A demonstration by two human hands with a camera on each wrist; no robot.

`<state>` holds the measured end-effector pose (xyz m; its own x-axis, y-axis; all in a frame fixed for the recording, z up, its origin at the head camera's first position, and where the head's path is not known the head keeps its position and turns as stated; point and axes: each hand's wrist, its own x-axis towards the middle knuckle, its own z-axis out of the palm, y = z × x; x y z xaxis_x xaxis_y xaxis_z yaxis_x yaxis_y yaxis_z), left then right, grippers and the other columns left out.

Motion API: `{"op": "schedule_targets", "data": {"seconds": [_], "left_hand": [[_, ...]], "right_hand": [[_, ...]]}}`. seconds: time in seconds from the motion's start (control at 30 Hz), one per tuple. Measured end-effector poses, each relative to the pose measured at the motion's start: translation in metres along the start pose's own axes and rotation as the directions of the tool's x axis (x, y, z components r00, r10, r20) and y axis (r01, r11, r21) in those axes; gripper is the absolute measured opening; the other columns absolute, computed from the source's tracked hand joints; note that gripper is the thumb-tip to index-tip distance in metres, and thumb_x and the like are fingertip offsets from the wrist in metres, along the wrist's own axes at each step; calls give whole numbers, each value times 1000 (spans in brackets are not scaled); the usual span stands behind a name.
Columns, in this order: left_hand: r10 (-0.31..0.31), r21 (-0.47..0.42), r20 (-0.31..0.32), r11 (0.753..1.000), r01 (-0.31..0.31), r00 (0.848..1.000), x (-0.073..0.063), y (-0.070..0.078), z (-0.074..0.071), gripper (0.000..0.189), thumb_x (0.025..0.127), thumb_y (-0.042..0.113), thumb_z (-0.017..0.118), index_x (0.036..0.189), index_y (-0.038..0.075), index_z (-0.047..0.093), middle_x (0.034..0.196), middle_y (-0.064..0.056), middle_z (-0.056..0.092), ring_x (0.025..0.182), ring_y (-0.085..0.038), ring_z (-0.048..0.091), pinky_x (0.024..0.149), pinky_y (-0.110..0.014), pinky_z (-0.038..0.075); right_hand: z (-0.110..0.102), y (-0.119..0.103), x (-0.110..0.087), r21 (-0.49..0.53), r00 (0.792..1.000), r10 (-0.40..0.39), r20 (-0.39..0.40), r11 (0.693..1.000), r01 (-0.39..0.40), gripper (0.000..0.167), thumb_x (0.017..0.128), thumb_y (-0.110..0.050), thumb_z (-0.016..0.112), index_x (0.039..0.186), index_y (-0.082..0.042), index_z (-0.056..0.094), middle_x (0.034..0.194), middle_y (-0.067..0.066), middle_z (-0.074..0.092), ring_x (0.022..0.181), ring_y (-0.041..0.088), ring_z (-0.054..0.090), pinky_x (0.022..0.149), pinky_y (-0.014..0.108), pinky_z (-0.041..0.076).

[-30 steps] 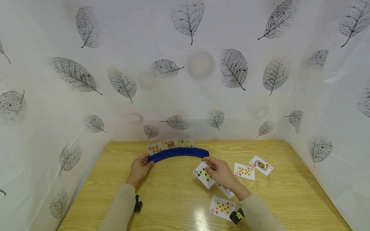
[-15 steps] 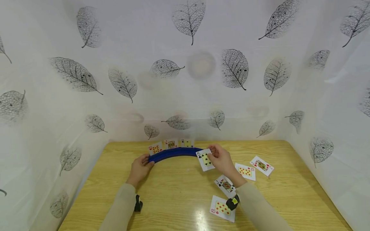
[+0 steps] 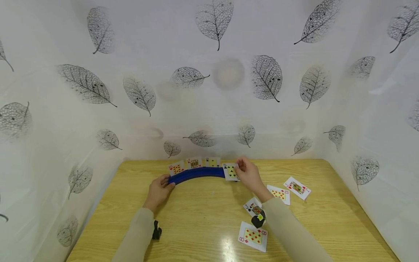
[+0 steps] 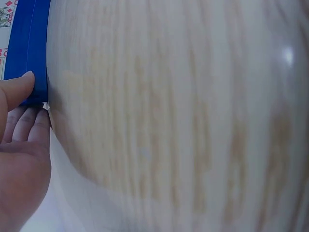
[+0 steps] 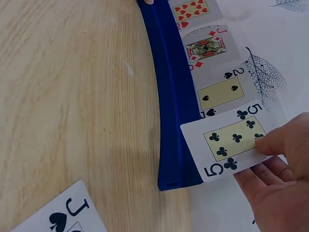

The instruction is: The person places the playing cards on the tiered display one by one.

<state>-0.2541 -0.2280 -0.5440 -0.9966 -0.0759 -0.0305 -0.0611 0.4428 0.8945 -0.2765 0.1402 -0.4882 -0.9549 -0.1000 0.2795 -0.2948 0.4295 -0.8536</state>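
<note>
A curved blue card holder [image 3: 196, 172] stands toward the back of the table. Upright in it are a ten of hearts [image 5: 192, 10], a jack of diamonds [image 5: 207, 48] and a two of spades [image 5: 222, 94]. My right hand [image 3: 249, 176] pinches a five of clubs [image 5: 231, 140] between thumb and fingers. That card's lower edge overlaps the holder's right end in the right wrist view, beside the two. At the opposite end my left hand [image 3: 159, 191] grips the holder, its thumb [image 4: 21, 88] on the front and fingers at the end.
Face up on the wooden table [image 3: 196, 225] lie a jack of spades [image 3: 252, 206] partly under my right wrist, an eight of diamonds [image 3: 253, 236], a ten of diamonds [image 3: 282, 194] and a jack of hearts [image 3: 297, 187]. A leaf-patterned white curtain [image 3: 209, 116] surrounds the table.
My right hand has carried the five of clubs from above the loose cards up and back to the holder's right end, turning it straighter. The left hand has stayed on the holder.
</note>
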Motion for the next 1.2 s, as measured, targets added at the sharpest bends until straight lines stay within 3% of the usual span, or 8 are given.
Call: {"op": "schedule_targets", "data": {"seconds": [0.33,0.83,1.2], "left_hand": [[10,13,12,1000,-10,1000,0,0,-1,53,102,4,67,150,-11,49,152,-35,52,142,-48,52,119,-54,48],[11,15,2,1000,-11,1000,0,-2,0,53,102,4,67,149,-11,49,151,-36,52,141,-48,54,118,-54,49],[12,10,-11,1000,-12,1000,1,-2,1,53,101,5,69,148,-10,51,150,-35,54,141,-48,54,118,-54,49]], "right_hand": [[3,-3,15,-3,999,21,-42,1000,-21,9,101,-1,64,109,-1,61,104,16,67,86,17,61,69,19,52],[9,2,27,33,996,32,-83,999,-29,10,102,3,59,112,-1,56,106,18,66,92,24,66,70,19,55],[11,7,27,24,996,70,-62,997,-68,12,104,2,59,115,2,55,108,18,64,96,27,66,74,25,55]]}}
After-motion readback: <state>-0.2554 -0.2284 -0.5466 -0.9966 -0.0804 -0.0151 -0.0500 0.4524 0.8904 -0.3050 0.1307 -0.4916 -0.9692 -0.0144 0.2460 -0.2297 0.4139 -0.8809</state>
